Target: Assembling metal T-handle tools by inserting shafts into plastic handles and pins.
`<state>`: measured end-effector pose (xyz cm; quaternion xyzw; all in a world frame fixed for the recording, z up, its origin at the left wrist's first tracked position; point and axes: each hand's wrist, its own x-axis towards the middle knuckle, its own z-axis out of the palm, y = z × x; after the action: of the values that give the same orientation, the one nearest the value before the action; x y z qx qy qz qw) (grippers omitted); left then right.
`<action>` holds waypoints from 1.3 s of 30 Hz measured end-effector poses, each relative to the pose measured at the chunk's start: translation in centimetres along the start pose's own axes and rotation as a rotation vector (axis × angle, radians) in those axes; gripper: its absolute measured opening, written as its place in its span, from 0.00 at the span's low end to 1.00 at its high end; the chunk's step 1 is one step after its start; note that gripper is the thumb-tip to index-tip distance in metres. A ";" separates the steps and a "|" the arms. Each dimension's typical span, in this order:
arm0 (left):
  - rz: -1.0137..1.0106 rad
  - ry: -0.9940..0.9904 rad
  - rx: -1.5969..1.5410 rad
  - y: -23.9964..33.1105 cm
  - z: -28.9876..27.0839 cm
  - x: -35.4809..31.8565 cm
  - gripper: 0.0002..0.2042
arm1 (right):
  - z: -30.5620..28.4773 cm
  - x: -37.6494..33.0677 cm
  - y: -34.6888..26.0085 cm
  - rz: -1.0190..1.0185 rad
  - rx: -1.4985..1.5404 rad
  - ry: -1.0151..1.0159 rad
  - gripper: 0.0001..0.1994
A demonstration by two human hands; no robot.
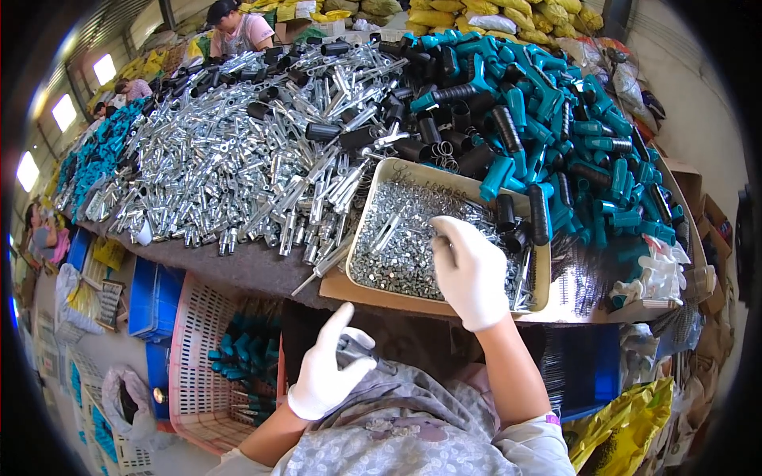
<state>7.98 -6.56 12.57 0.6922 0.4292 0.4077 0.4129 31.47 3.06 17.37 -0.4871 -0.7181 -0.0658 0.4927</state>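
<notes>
My right hand (473, 274), in a white glove, is over the front part of a cream tray (359, 262). Its fingers are bent together toward the thumb, and whatever they hold is too small or hidden to make out. In the tray lie small metal nuts (389, 274), thin springs and a few metal pieces. Lower and to the left, my white-gloved left hand (327, 373) is in front of my body below the table edge. Its index finger points up, while another finger and the thumb curl around a dark part (352, 349), its kind unclear.
Silvery metal rods (214, 166) are heaped at the left, teal-and-black handles (540, 111) at the right. Black sleeves (323, 132) lie between. A pink crate (190, 349) with teal handles stands below left. Across the heap is a person (242, 33); yellow sacks (508, 16) are stacked behind.
</notes>
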 end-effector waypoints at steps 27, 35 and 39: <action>0.090 -0.451 0.276 1.8 2.9 2.7 0.18 | -8.7 -17.5 -0.3 1.254 1.510 -0.494 0.29; 0.198 -0.549 0.287 1.2 6.1 2.0 0.18 | -8.8 -20.4 -1.0 0.987 1.167 -0.571 0.25; 0.224 -0.508 0.320 1.8 7.1 2.1 0.16 | -13.7 -19.7 5.5 0.966 0.556 -0.178 0.11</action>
<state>15.63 -6.68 12.36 0.8709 0.2921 0.1923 0.3453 45.29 -14.53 6.97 -0.6159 -0.4428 0.4001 0.5143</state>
